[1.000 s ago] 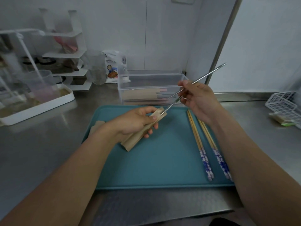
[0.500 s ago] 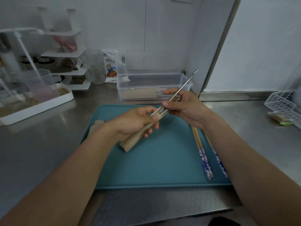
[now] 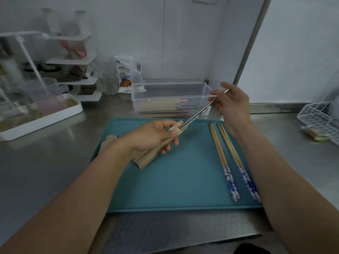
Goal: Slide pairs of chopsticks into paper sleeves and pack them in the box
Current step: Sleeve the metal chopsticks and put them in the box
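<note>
My left hand (image 3: 150,138) grips a tan paper sleeve (image 3: 148,156) over the teal tray (image 3: 174,189), its mouth pointing up and right. Two metal chopsticks (image 3: 198,114) stick out of that mouth. One is deeper in; the other reaches up to my right hand (image 3: 231,105), which pinches its far end. Two pairs of bamboo chopsticks with blue-and-white handles (image 3: 229,158) lie on the tray's right side. The clear plastic box (image 3: 170,99) stands behind the tray with several sleeved pairs inside.
Spare sleeves (image 3: 110,142) lie on the tray behind my left wrist. A white tray with a clear jug (image 3: 45,114) and a white shelf rack (image 3: 73,61) stand at the left. A white wire basket (image 3: 319,120) sits at the right on the steel counter.
My right hand slid back up and right along the metal chopsticks to their far end. The chopstick tips now sit inside the sleeve's mouth. My left hand stayed put.
</note>
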